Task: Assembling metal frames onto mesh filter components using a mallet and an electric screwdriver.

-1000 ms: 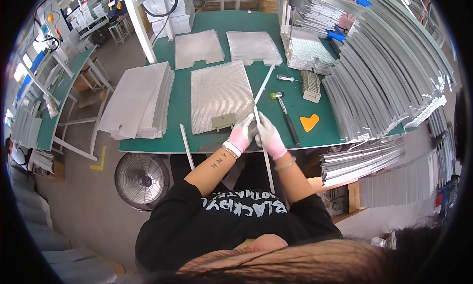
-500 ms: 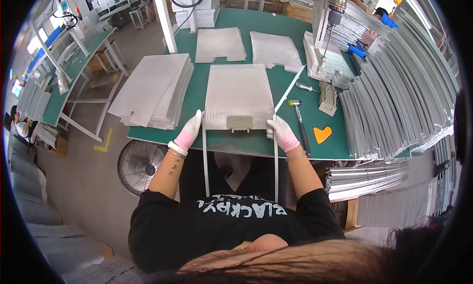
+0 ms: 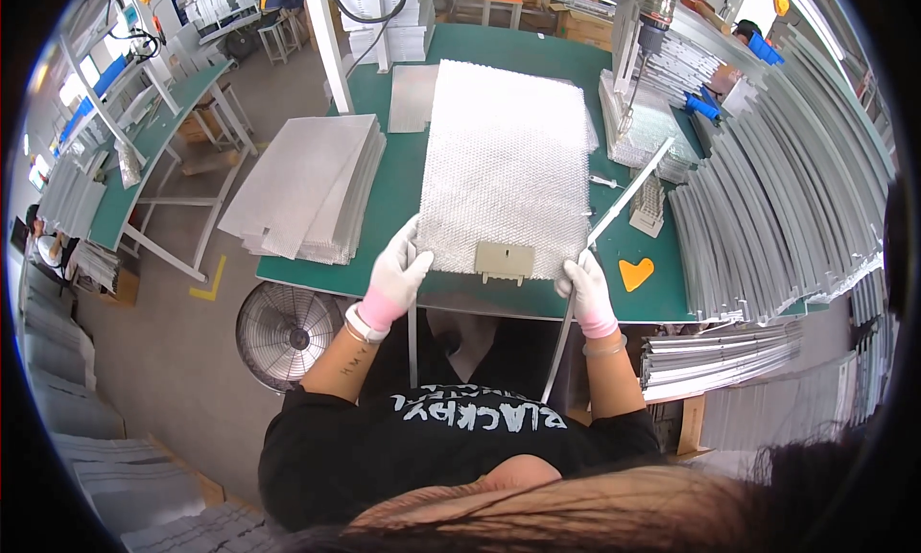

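A silvery mesh panel (image 3: 508, 169) is held up tilted above the bench front, with a small grey-beige plastic block (image 3: 505, 258) at its near edge. My left hand (image 3: 395, 277), in a white glove with pink cuff, is closed on the panel's left near corner. A thin metal strip (image 3: 413, 347) hangs below that hand. My right hand (image 3: 585, 289), gloved alike, pinches a thin metal strip (image 3: 628, 196) beside the panel's right near corner. From the same hand another strip length (image 3: 558, 356) runs down toward my lap; whether both lengths join is hidden by the fingers.
Stacked mesh sheets (image 3: 307, 184) lie left, another stack (image 3: 652, 136) far right. On the green bench (image 3: 460, 299) are a screwdriver (image 3: 603, 181), a beige block stack (image 3: 648, 208) and a yellow heart-shaped piece (image 3: 635, 274). Grey strips (image 3: 767, 188) crowd the right side. A floor fan (image 3: 293, 334) stands lower left.
Both hands have lifted the panel off the bench and shifted it right, with the strips. It looks larger and covers much of the sheets behind. The hammer is out of sight.
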The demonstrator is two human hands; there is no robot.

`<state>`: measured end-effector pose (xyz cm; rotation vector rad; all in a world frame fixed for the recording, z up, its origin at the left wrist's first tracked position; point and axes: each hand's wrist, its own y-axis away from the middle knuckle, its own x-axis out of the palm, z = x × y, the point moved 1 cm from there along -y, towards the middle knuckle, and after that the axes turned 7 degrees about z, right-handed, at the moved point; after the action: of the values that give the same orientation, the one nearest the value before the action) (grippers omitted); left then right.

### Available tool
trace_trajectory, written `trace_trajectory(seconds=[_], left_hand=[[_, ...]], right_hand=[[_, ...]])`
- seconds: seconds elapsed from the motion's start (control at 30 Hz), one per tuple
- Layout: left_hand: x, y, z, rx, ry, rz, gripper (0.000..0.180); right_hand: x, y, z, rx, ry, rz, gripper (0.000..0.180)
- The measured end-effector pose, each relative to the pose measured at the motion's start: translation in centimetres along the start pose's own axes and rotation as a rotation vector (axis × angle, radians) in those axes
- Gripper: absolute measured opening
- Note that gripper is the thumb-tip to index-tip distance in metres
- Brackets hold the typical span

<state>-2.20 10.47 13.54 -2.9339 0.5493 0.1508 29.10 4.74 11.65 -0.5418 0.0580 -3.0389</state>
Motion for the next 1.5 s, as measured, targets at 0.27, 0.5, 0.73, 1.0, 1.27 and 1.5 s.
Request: trace_trajectory(seconds=[0.27,0.5,0.73,1.0,1.27,1.5], left_hand=[[0.2,4.1,-2.8,0.364,0.329,-0.110,0.071],[-4.3,10.2,-3.7,0.056,0.118,-0.276,0.021],[-6.3,7.7,-7.8,0.360,0.199,-0.200,0.032],[-6.9,-1.7,-11.2,0.490,0.095,-0.074,0.042],[-4.6,-6.7,-10.7,0.457,0.277,-0.056,0.045],[-3.0,-4.9,-8.9,0.343,0.283,-0.176,0.014]], right_hand=[[2.7,2.7,0.3,-0.106,0.027,0.063,0.019],[7.8,3.0,2.4,-0.182,0.121,0.140,0.025],[9.5,-0.8,7.2,-0.562,0.582,0.184,0.031],[8.7,-4.9,11.0,-0.618,0.513,-0.033,0.011],[6.4,-6.6,10.0,-0.724,0.571,-0.222,0.034],[6.0,-5.8,9.3,-0.698,0.694,-0.379,0.030]])
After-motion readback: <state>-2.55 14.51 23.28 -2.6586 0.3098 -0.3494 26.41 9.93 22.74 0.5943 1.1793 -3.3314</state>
